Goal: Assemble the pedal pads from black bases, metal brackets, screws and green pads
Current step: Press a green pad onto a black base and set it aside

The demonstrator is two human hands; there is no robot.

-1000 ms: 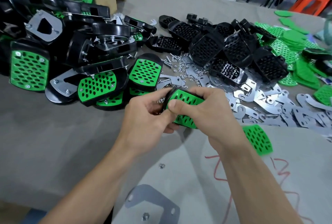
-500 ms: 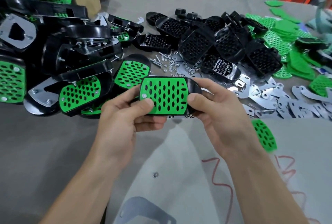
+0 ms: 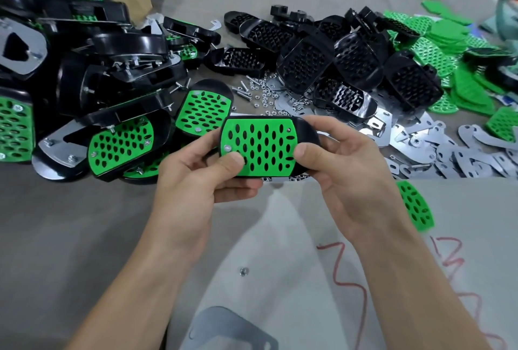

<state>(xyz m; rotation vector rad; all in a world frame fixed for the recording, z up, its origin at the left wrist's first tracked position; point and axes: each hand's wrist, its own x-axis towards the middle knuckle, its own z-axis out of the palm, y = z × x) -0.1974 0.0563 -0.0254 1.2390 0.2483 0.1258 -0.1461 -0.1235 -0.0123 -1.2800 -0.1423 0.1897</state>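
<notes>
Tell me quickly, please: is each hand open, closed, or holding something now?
Left hand: holding the left end of the pedal pad, thumb on its green face.
Right hand: holding the right end of the same pedal pad.

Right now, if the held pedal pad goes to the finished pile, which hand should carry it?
Probably the left hand: the finished pile lies on its side, and it grips the pedal pad. The right hand would have to cross over.
</notes>
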